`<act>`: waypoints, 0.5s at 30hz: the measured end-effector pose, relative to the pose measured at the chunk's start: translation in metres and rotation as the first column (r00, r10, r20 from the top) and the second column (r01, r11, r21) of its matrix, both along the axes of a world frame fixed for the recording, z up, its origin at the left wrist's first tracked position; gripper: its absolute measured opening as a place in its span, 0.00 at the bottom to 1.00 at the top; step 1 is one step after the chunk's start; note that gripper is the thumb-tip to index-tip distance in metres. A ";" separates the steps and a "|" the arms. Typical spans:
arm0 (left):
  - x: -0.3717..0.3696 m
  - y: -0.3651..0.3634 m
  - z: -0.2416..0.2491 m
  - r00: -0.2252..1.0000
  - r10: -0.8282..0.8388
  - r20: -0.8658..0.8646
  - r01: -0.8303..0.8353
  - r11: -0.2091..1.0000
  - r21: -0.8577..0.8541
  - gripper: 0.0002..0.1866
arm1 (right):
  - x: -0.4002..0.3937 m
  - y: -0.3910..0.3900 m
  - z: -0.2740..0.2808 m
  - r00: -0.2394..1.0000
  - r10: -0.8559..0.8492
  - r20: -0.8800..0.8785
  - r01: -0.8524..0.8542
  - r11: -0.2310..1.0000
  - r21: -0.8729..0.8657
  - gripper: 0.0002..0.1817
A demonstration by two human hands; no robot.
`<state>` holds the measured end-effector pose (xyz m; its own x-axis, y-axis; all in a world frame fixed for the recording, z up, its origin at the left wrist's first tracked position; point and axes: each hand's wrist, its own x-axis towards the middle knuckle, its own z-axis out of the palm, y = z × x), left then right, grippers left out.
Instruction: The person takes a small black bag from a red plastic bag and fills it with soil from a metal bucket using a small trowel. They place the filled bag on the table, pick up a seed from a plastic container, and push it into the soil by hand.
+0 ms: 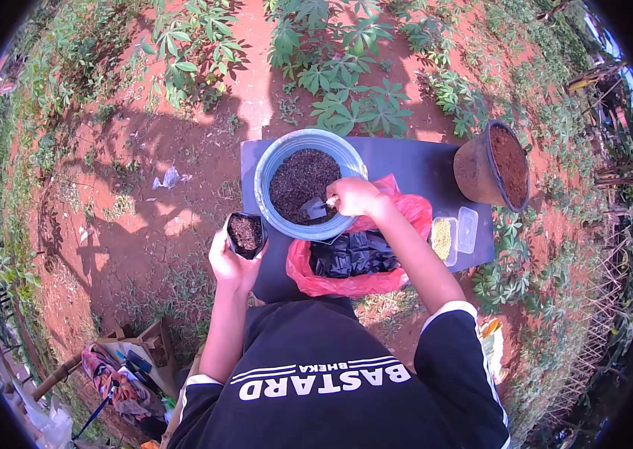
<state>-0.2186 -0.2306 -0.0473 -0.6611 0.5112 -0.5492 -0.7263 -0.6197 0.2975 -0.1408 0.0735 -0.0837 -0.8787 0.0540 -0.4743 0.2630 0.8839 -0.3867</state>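
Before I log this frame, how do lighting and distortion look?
Head view: fisheye distortion, black corners, purple fringing near the edge; head view: dappled shade across the red soil, with a brighter strip beyond the blue tub; head view: highlights on the black plastic; head view: left hand and right hand look reasonably clear, no obvious motion blur.

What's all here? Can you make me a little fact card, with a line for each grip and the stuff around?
Left grip: holds a black container with brown soil
Right grip: holds a trowel, blade inside the bucket
Bucket: blue, dark soil inside
Red bag: beside the bucket, black plastic inside
Tub: yellowish grains, lid beside it
Brown pot: reddish soil inside
Ground: reddish, with green plants
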 end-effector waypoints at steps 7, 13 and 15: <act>0.006 -0.005 -0.010 0.992 -0.102 -0.076 0.107 0.992 0.062 0.15 | 0.007 0.010 0.012 0.997 -0.038 -0.060 0.036 0.999 -0.024 0.12; 0.008 -0.002 -0.007 0.991 -0.108 -0.076 0.111 0.994 0.026 0.15 | 0.015 0.012 0.043 0.974 -0.222 -0.055 0.205 0.954 -0.218 0.16; 0.007 -0.001 -0.012 0.986 -0.113 -0.120 0.118 0.992 0.043 0.15 | 0.017 0.010 0.063 0.966 -0.247 -0.072 0.225 0.947 -0.227 0.16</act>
<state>-0.2115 -0.2315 -0.0593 -0.6542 0.6124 -0.4438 -0.7559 -0.5497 0.3556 -0.1234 0.0838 -0.0206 -0.8960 0.1721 -0.4093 0.4052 0.6939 -0.5952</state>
